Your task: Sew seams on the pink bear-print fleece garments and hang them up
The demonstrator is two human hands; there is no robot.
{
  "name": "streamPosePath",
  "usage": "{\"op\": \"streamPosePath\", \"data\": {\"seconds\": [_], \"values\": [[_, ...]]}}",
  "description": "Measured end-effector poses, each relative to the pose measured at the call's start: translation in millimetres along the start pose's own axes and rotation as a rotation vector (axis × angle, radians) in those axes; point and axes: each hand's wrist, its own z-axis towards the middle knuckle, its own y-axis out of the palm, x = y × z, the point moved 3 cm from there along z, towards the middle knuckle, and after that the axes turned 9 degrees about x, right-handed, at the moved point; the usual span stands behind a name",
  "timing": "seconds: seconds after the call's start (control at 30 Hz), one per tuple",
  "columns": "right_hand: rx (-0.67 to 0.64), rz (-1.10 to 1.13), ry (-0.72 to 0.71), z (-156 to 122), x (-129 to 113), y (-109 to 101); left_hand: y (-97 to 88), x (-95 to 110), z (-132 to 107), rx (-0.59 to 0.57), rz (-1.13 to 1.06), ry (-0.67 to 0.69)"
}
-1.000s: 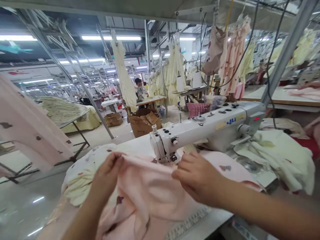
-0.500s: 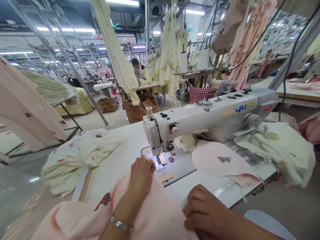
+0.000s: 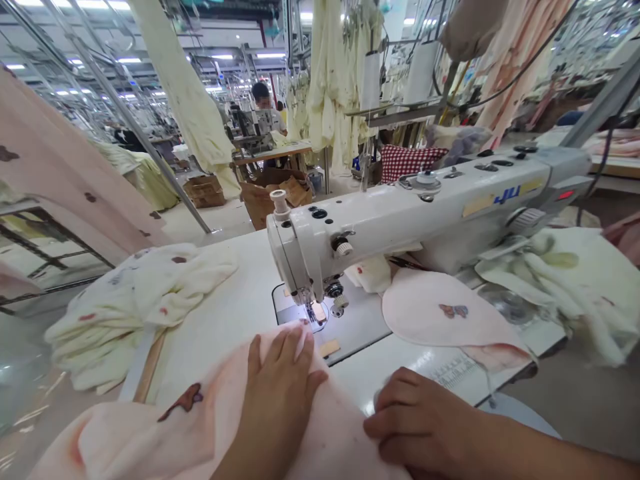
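A pink printed garment (image 3: 200, 427) lies across the near edge of the white sewing table (image 3: 235, 313). My left hand (image 3: 280, 387) rests flat on it, fingers stretched out toward the needle of the white sewing machine (image 3: 400, 220). The fabric's edge sits just in front of the presser foot (image 3: 317, 312). My right hand (image 3: 425, 430) lies to the right with its fingers curled, pressing on the garment's right edge.
A heap of cream printed fabric (image 3: 130, 307) lies on the table's left. Round pink cut pieces (image 3: 445, 320) sit right of the needle, with cream cloth (image 3: 565, 280) beyond. Garments hang overhead; another person (image 3: 261, 100) sits at a far station beside cardboard boxes (image 3: 273, 193).
The pink garment has come down from in front of the machine to the table's near edge. My left hand has flattened onto it near the needle; my right hand has dropped to its right edge.
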Motion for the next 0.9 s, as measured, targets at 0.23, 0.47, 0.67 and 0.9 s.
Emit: {"op": "streamPosePath", "data": {"seconds": [0.23,0.47,0.67,0.9], "values": [[-0.04,-0.025,0.019,-4.1,2.7,-6.5,11.5,-2.6,9.8,0.036,-0.026,0.065],[0.02,-0.052,0.061,-10.8,1.8,-3.8,14.3,0.6,9.0,0.12,-0.009,0.12],[0.17,-0.076,0.144,-2.5,14.7,14.9,11.7,-16.6,32.9,0.294,-0.054,0.351],[0.237,-0.16,0.114,12.6,28.0,21.7,-1.5,8.6,21.2,0.235,-0.005,0.373]]}}
